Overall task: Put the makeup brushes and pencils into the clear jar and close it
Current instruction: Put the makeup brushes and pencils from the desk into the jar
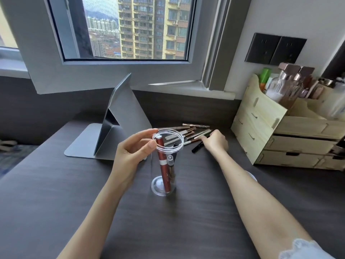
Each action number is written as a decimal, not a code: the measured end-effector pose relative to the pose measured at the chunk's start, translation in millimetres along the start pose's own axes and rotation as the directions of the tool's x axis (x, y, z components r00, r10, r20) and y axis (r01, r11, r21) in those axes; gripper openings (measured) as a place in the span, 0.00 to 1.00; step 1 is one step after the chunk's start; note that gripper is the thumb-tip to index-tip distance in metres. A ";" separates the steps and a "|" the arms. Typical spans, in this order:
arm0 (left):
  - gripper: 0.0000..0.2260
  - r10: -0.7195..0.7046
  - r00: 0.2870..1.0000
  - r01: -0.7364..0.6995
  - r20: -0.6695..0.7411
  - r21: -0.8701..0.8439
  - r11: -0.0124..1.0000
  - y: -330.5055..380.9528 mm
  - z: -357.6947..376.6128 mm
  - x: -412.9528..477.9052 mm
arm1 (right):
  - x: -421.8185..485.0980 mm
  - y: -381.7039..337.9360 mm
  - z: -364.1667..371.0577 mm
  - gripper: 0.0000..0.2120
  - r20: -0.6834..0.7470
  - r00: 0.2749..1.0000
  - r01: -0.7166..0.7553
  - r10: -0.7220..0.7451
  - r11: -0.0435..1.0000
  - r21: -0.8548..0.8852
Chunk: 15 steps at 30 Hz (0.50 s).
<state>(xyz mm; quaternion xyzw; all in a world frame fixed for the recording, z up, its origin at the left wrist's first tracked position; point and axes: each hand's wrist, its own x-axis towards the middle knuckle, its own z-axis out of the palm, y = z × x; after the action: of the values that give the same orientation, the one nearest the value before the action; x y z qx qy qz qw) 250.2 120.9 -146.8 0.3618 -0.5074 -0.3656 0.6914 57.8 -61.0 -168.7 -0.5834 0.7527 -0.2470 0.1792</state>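
A tall clear jar [164,189] stands upright and uncovered in the middle of the dark desk. Inside it lean a red tube [164,165] and a thinner clear-capped pencil [171,165]. My left hand [130,152] holds the jar's rim between thumb and fingers. Behind the jar lies a pile of makeup brushes [186,133] with white and rose-gold handles. My right hand [214,141] rests palm down on the right end of that pile, fingers touching the brushes. A black pencil [197,147] lies just in front of it. What may be the jar's lid [251,175] peeks from behind my right forearm.
A folding grey mirror stand [112,131] sits left of the jar. A wooden drawer organiser [276,131] with bottles on top fills the right side. The window ledge [186,90] runs behind the desk.
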 end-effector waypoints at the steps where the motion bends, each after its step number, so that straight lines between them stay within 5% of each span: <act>1: 0.16 0.008 1.000 -0.008 0.006 0.001 1.000 0.4 -0.4 -0.2 | 1.7 -1.9 2.6 0.22 0.000 1.000 -0.003 0.003 1.000 -0.026; 9: 0.13 0.031 0.999 -0.031 0.015 -0.014 0.999 3.7 0.9 -0.2 | 6.8 14.6 -3.3 0.13 0.049 0.998 -0.029 0.033 0.996 -0.089; 12: 0.10 0.023 1.000 -0.023 0.003 -0.013 1.000 3.4 1.7 -0.6 | -1.8 27.5 -20.6 0.08 0.152 0.988 -0.018 -0.028 0.956 0.292; 15: 0.11 0.018 1.000 -0.018 -0.004 -0.015 1.000 4.0 2.3 -1.7 | -29.0 28.8 -54.2 0.05 0.160 0.979 -0.035 -0.125 0.671 0.741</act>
<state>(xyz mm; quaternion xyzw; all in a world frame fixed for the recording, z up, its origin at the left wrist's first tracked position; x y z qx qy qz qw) 248.1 123.9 -143.6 0.3528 -0.5065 -0.3624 0.6983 12.2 -18.5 -141.9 -0.5007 0.5517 -0.4758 0.4675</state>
